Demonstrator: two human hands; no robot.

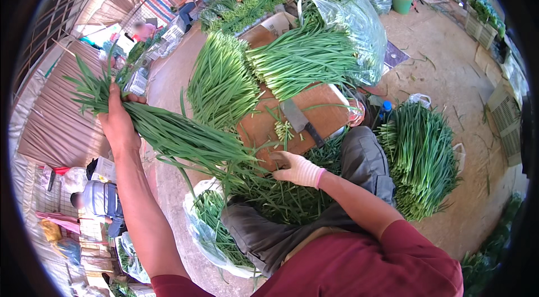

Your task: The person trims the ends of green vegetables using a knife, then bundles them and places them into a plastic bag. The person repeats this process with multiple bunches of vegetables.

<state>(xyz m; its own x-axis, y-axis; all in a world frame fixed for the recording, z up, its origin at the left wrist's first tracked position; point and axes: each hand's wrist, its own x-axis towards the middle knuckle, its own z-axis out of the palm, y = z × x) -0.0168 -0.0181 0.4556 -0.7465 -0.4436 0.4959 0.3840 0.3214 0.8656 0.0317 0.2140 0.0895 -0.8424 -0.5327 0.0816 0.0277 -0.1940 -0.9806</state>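
Note:
My bare left hand (116, 124) is closed around a long bunch of garlic chives (185, 130), held out to the left and sloping down toward my lap. In a pale knit glove, my right hand (297, 168) sits at the near edge of a brown cutting board (332, 101), fingers curved with a gap between thumb and forefinger. The bunch's lower end hangs just left of that glove. A cleaver (297, 116) with a black handle lies flat on the board beside short cut stem ends (283, 130). Two piles of chives, one on the left (223, 82) and one on the right (303, 59), rest across the board's far side.
Loose leaves (290, 200) cover the space between my knees. A plastic bag of greens (210, 221) stands at my left, a large chive bundle (417, 158) and a blue-capped bottle (385, 109) at my right. Beyond are a clear bag (358, 23), a green bucket (401, 2) and several people.

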